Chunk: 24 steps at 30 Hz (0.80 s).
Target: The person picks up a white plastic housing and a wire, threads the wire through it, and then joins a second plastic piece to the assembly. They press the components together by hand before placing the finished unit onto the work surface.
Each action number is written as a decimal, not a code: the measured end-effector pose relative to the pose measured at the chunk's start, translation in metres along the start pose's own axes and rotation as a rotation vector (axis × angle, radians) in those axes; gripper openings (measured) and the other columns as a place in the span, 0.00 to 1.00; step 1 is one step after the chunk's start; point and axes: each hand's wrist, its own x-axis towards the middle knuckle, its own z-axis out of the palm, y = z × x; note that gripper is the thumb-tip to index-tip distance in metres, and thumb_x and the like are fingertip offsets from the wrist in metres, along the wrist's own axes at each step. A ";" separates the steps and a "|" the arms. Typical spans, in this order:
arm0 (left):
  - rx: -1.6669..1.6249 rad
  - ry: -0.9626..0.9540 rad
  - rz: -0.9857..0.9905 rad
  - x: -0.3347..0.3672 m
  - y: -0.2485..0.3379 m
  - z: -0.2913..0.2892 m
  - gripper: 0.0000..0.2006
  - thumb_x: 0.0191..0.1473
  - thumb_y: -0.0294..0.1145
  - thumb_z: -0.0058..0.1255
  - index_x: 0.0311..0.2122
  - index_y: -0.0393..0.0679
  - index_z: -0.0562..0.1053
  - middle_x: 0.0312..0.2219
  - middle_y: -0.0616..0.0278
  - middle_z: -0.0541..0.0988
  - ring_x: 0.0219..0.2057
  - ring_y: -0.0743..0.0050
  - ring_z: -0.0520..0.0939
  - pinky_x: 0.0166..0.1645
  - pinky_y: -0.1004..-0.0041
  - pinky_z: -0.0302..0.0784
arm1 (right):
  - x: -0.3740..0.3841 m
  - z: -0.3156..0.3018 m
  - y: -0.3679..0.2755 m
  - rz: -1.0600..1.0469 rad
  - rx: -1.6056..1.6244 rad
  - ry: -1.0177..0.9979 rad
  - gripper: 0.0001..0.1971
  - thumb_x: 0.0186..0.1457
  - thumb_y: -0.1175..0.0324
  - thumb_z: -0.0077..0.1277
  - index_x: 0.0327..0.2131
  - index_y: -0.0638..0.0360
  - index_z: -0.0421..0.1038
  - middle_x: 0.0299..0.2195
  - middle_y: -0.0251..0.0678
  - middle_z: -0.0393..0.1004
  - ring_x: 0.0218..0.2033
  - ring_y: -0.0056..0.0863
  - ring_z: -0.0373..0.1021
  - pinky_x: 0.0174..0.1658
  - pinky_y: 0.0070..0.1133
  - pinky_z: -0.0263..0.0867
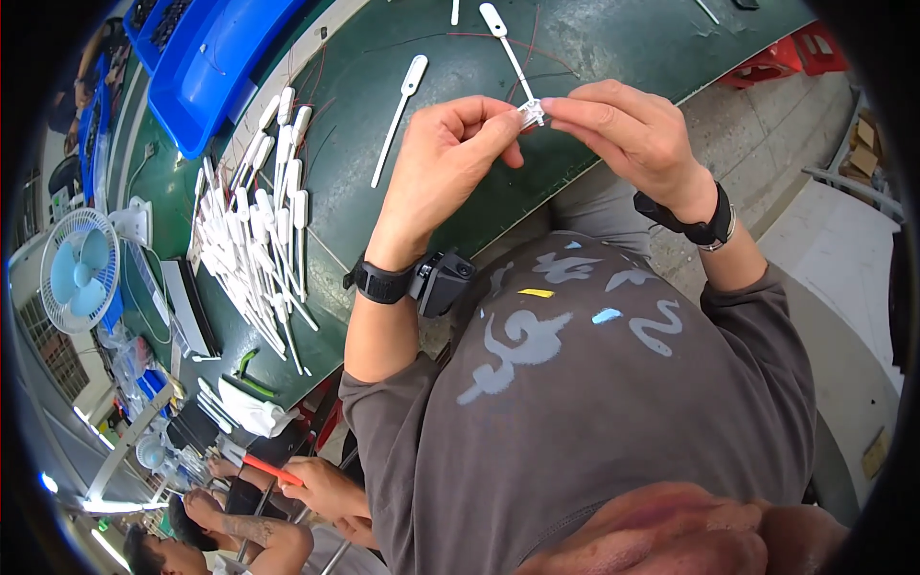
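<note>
Over the near edge of the green table point(356, 225), both my hands meet at a small white plastic part point(530, 114). My left hand point(450, 149) is closed, pinching its left side between thumb and fingers. From the other side, the fingertips of my right hand point(628, 129) are closed on it too. A white stick with an oval slotted head point(494, 21) runs down to this part; whether they are joined I cannot tell. Left of it, a similar white stick point(391, 134) lies on the table. A heap of such white sticks point(254, 235) spreads farther left.
A blue bin point(196, 81) stands at the far left, and thin red and dark wires point(431, 38) cross the table. Green-handled cutters point(251, 376) lie beyond the heap near a fan point(81, 271). A co-worker's hand point(326, 487) holds an orange-handled tool point(271, 469). Red stools point(767, 65) stand right.
</note>
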 end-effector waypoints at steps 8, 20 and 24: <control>0.030 -0.011 0.034 0.003 -0.010 0.000 0.12 0.59 0.39 0.51 0.37 0.40 0.78 0.23 0.70 0.79 0.18 0.93 0.63 0.22 0.86 0.54 | 0.004 0.006 -0.002 0.036 -0.003 0.068 0.11 0.46 0.81 0.59 0.36 0.62 0.74 0.30 0.37 0.76 0.26 0.29 0.73 0.28 0.20 0.68; 0.079 0.027 0.051 0.003 -0.007 -0.001 0.13 0.58 0.37 0.52 0.40 0.36 0.78 0.23 0.70 0.80 0.22 0.94 0.69 0.27 0.85 0.61 | 0.006 0.008 -0.002 0.060 -0.040 0.071 0.09 0.47 0.80 0.59 0.34 0.61 0.74 0.28 0.36 0.74 0.25 0.29 0.71 0.27 0.20 0.66; 0.039 0.048 0.055 0.004 -0.008 0.000 0.13 0.58 0.36 0.52 0.40 0.36 0.78 0.23 0.70 0.80 0.22 0.94 0.68 0.26 0.86 0.61 | 0.006 0.008 -0.004 0.078 -0.050 0.061 0.08 0.47 0.79 0.59 0.33 0.61 0.75 0.28 0.35 0.74 0.25 0.29 0.71 0.26 0.21 0.66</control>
